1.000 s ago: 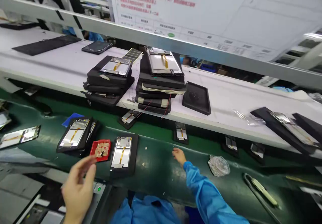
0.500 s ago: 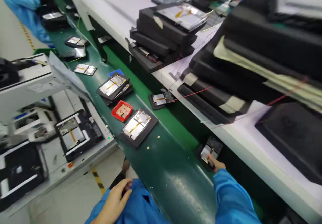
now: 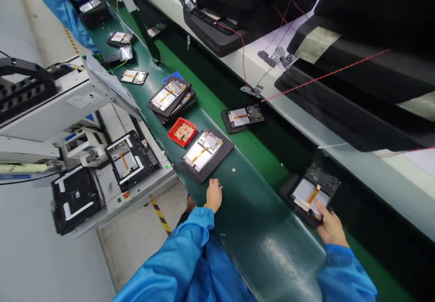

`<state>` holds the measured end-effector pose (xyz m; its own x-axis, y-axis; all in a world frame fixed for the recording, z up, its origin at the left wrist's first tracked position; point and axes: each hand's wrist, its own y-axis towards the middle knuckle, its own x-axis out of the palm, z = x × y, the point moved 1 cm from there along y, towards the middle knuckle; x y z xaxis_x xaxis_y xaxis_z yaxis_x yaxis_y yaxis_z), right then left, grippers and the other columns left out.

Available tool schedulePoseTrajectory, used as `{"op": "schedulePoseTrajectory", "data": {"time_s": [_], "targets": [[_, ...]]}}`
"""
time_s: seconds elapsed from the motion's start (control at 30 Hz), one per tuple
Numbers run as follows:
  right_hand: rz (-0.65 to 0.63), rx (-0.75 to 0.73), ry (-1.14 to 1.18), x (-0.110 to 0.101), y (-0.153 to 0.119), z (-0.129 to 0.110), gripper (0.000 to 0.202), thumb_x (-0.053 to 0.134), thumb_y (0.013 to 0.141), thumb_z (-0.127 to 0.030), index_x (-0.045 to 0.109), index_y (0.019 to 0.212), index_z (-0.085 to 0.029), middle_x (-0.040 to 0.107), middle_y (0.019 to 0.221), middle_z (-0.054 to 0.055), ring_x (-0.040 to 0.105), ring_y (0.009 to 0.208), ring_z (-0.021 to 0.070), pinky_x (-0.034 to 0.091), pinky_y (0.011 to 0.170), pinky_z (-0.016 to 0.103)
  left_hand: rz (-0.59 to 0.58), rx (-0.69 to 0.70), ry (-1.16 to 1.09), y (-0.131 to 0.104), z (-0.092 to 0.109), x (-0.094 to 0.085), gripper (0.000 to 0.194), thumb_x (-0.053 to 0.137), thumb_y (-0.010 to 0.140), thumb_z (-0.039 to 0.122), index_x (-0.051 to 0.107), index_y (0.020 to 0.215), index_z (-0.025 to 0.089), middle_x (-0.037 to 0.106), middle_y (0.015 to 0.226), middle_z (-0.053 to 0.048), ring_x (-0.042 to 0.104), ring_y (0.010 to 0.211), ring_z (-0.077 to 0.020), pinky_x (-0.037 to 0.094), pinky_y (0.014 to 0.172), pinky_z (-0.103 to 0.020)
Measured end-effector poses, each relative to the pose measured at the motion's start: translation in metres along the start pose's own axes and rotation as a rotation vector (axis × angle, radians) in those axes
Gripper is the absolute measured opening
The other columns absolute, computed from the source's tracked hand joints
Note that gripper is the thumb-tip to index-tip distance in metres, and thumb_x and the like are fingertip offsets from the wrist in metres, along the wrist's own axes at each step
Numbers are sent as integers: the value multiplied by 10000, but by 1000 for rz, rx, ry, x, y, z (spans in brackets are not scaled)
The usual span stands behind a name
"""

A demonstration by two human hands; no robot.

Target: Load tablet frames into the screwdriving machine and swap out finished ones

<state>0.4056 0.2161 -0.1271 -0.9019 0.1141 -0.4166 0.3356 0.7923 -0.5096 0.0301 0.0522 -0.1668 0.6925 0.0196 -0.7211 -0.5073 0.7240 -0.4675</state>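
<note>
Flat silver-and-black opened tablet [image 3: 305, 190]: is being backed by a black foam pad [image 3: 287, 188] at four o'clock.
Right hand [image 3: 331, 225]: the tablet's near edge is being gripped by its fingers.
Left hand [image 3: 214, 196]: fingers are being curled at six o'clock; any grip cannot be told.
Handling: light, stiff, fragile, presumably; the rim is being favoured.

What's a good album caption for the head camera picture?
Right hand holds a silver-and-black rectangular device; left hand near a flat black foam-like pad.
</note>
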Motion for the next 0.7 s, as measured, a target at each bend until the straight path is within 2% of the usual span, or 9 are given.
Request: {"op": "schedulePoseTrajectory", "data": {"time_s": [0.07, 0.17, 0.27, 0.37, 0.53, 0.7], "targets": [[-56, 120, 116, 10, -24, 22, 424, 834, 565, -377, 659, 906, -195, 748, 961, 131, 733, 863, 328, 621, 752, 477, 19, -26, 19, 4, -6, 1, 87, 496, 974, 219, 557, 1031, 194, 559, 1131, -111, 643, 990, -217, 481, 870, -326], [-199, 256, 239, 32, -68, 48, 617, 923, 408, -261, 650, 957, -189, 763, 882, 101, 740, 825, 331, 639, 737, 428, 23, -28, 38, 1, -14, -2, 101, 491, 982, 255, 568, 950, 197, 581, 1094, -106, 628, 989, -220, 465, 885, -331], [-328, 283, 282, 55, -109, 66, 708, 936, 406, -241, 637, 1045, -177, 772, 908, 92, 748, 825, 331, 644, 734, 415, -1, 19, 43, -2, -12, -5, 108, 481, 981, 228, 573, 933, 201, 606, 1058, -95, 622, 981, -208, 458, 889, -319], [-372, 321, 331, 69, -137, 82, 723, 936, 453, -268, 620, 1097, -174, 774, 940, 89, 753, 805, 329, 645, 725, 423, -37, 94, 38, 8, 8, -3, 133, 447, 990, 208, 579, 1003, 213, 640, 1010, -78, 630, 972, -201, 457, 899, -318], [-329, 353, 355, 59, -155, 109, 649, 938, 489, -314, 635, 1049, -190, 774, 912, 72, 752, 811, 333, 643, 735, 432, -85, 150, 60, 51, 52, 7, 261, 449, 984, 200, 525, 1234, 207, 661, 1143, -138, 644, 1052, -246, 461, 923, -365], [-285, 360, 357, 47, -157, 128, 695, 932, 470, -251, 633, 1095, -201, 771, 883, 43, 749, 775, 312, 639, 715, 413, -135, 112, 116, 77, 67, 16, 287, 378, 1009, 241, 526, 1241, 162, 630, 1192, -201, 649, 1088, -290, 461, 949, -410]]}}
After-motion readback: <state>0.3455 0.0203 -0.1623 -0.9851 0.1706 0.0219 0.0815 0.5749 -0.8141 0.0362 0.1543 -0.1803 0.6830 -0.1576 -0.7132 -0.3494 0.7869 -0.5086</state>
